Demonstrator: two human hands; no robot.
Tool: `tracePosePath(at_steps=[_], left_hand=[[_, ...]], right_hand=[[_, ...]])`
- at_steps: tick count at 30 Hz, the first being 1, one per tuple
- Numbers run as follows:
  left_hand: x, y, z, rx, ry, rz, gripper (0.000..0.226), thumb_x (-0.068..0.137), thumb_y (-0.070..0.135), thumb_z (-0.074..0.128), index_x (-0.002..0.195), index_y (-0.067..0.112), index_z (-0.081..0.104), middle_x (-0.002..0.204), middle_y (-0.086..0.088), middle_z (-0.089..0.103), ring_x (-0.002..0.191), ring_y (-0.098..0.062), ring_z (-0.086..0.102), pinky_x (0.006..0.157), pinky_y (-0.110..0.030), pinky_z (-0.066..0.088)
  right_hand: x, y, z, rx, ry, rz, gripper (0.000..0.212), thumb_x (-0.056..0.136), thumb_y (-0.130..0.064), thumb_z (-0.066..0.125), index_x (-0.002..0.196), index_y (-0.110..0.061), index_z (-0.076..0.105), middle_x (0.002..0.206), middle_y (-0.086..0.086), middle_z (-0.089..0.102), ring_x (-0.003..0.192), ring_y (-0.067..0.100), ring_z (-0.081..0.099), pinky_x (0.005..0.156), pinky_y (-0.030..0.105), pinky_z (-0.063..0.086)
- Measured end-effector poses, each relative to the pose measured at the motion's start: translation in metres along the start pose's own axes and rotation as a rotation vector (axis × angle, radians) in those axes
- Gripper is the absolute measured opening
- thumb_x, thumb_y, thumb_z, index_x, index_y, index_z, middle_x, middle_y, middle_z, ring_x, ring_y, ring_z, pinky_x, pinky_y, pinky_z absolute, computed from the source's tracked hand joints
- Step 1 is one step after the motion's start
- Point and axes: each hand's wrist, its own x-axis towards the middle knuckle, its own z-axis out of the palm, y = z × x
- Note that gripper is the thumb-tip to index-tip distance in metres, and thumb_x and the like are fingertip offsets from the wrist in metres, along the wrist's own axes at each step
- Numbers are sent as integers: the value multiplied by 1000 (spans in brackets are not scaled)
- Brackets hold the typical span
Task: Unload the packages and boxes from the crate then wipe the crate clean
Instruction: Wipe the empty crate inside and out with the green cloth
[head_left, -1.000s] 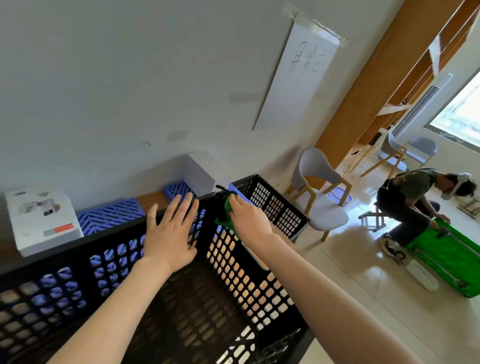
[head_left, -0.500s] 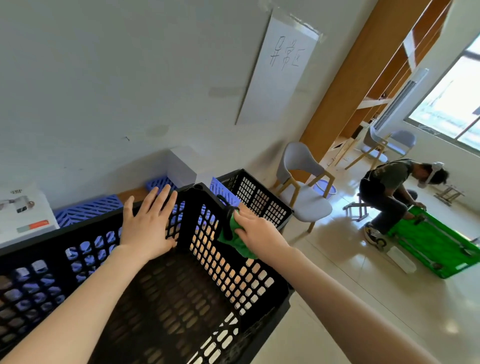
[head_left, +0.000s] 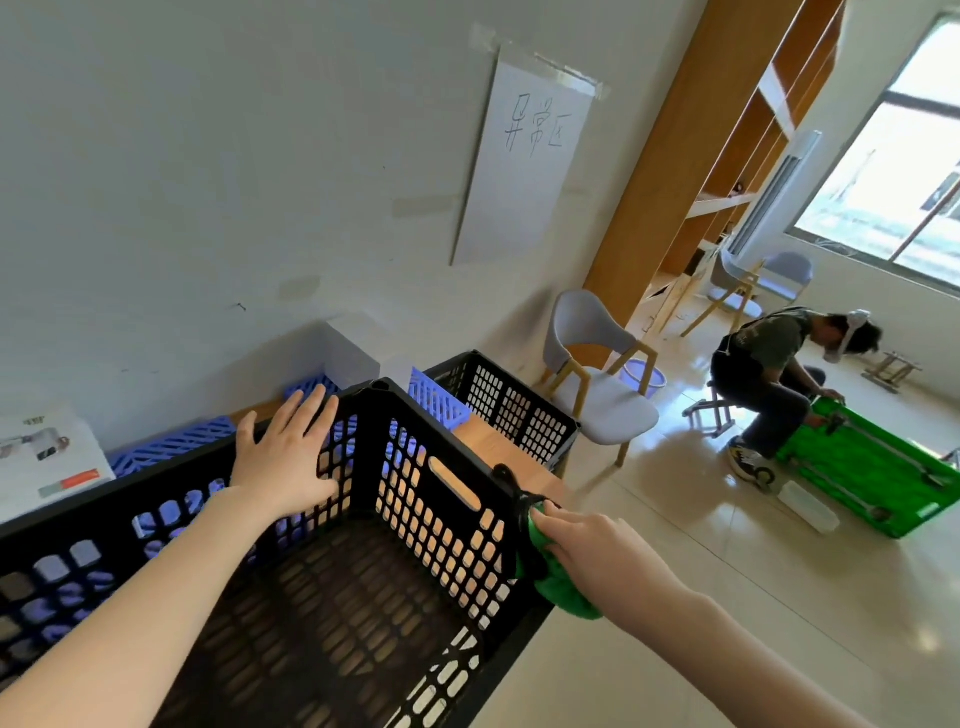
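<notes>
The right hand (head_left: 597, 551), gripping the green cloth (head_left: 563, 595), has slid along the black crate's (head_left: 447, 444) right rim to its near corner. The left hand (head_left: 283, 462) stays spread flat against the far wall. The crate sits empty on the surface (head_left: 496, 441), so I'd say the wiping is well along.

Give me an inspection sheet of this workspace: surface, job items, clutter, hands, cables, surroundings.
Surface: wooden tabletop, mostly covered.
Job's things: black crate, nothing inside; green cloth at its right rim.
Clutter: white box, blue crates, second black crate.
Hands: left hand flat on the far wall; right hand holds the cloth against the rim.
Cables: nothing seen.
Surroundings: paper sign on the wall, grey chair, seated person by a green bin.
</notes>
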Motion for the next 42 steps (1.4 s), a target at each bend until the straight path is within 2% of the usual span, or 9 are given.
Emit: tracePosePath(at_steps=[3,6,10,13,23,27,30,38,42], left_hand=[[2,-4,-8,-85,-39,16,94,87,50,56,157,26,-3,163,6,-17,150,-11,-12,118,-50,2],[-1,-12,-14,-201,-31,34,85,91,40,58,157,22,8,165,5,-4,151,-12,-4,120,-45,6],[-25,-35,-22,-330,11,33,74,93,32,61,155,19,23,164,3,12,151,-12,6,122,-35,11],[-56,-56,-29,-318,35,-35,68,95,31,58,154,23,26,163,8,15,150,-8,7,120,-32,11],[-198,-109,-59,-261,218,-542,64,96,40,56,152,35,26,159,11,25,148,-8,17,117,-28,19],[-247,-101,-63,-300,268,-768,64,95,38,58,151,37,27,155,13,31,142,-7,29,113,-26,28],[-271,-83,-64,-318,297,-886,64,95,36,58,151,35,27,152,13,37,138,-5,34,111,-24,31],[-298,-38,-68,-293,287,-1050,63,98,45,51,153,32,24,151,15,38,137,-2,33,101,-15,23],[-304,-43,-67,-340,302,-1074,63,98,49,49,152,35,21,154,17,33,128,14,24,101,-12,19]], right_hand=[[-10,-11,-3,45,22,-59,37,96,-23,48,133,-27,46,136,-11,51,124,11,50,101,27,41],[-11,-25,-8,101,-24,-134,27,100,-28,42,124,-32,50,122,-13,59,114,11,56,92,31,49],[12,-41,-11,235,-25,-267,30,102,-37,36,129,-38,49,123,-17,59,112,10,56,94,33,47],[41,-58,-13,351,22,-379,32,101,-36,39,132,-40,49,124,-22,58,113,1,55,95,26,46],[131,-159,-30,594,108,-767,32,98,-30,49,128,-40,54,113,-22,62,104,-3,54,91,17,43],[150,-203,-32,706,83,-884,27,98,-27,50,121,-35,60,103,-18,66,94,-2,57,85,18,46],[160,-233,-29,788,83,-966,31,97,-21,51,125,-35,59,108,-20,65,99,1,56,87,20,44],[158,-291,-11,982,70,-1012,35,97,-20,50,132,-26,56,114,-4,67,104,16,59,90,37,49],[157,-312,-1,1042,50,-985,37,98,-24,47,134,-29,53,117,-7,64,106,12,55,91,29,45]])
